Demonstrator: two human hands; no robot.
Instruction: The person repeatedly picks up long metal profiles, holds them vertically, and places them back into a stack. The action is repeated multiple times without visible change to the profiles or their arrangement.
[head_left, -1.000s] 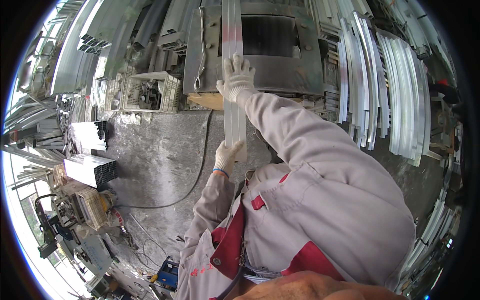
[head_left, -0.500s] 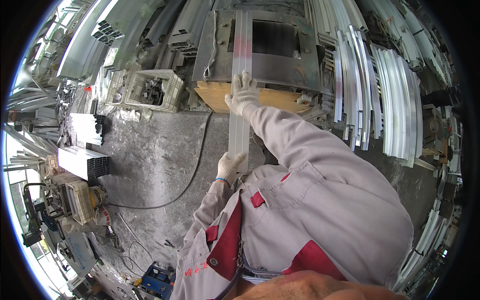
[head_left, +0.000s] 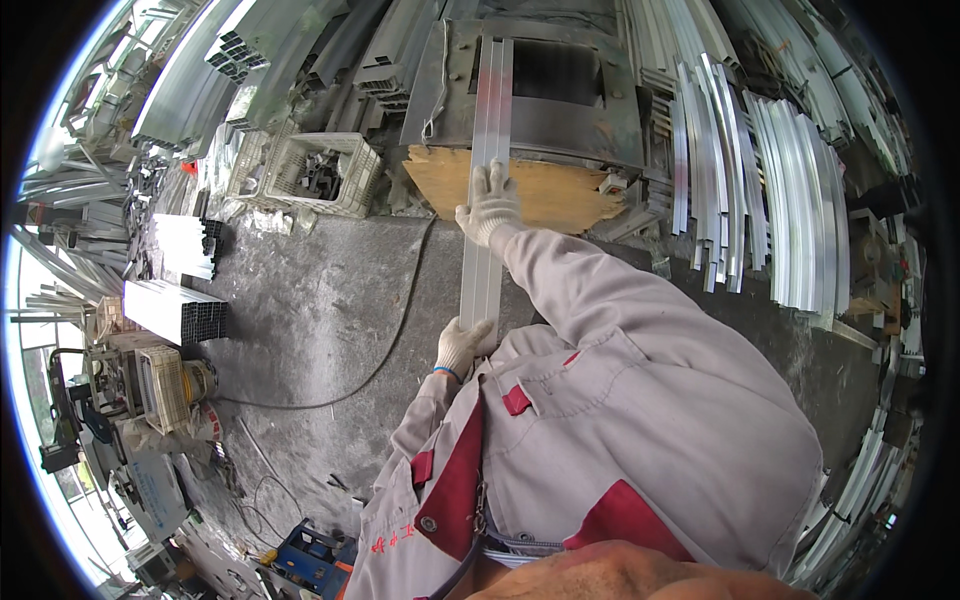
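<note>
A long, flat silver metal profile [head_left: 482,285] with lengthwise grooves runs away from my body, and a reddish patch shows near its far end. My left hand [head_left: 462,346], in a pale knitted glove, is closed around the near end close to my waist. Farther along, my right hand [head_left: 490,207], gloved the same way, lies on the profile with its fingers stretched forward and the thumb apart at the left side. Beyond the right hand, the profile's far part overlaps a dark metal box-like stand [head_left: 570,130] with a rectangular opening.
A torn wooden board [head_left: 560,195] fronts the stand. Plastic crates [head_left: 325,172] with dark scraps stand left of it. Stacked metal profiles [head_left: 800,210] line the right side. Bundled square tubes [head_left: 175,312] lie at left. A cable [head_left: 385,350] crosses the concrete floor.
The profile and my right hand have come back toward my body. The profile's far end now shows against the stand. My left hand keeps its hold, and the view has shifted slightly.
</note>
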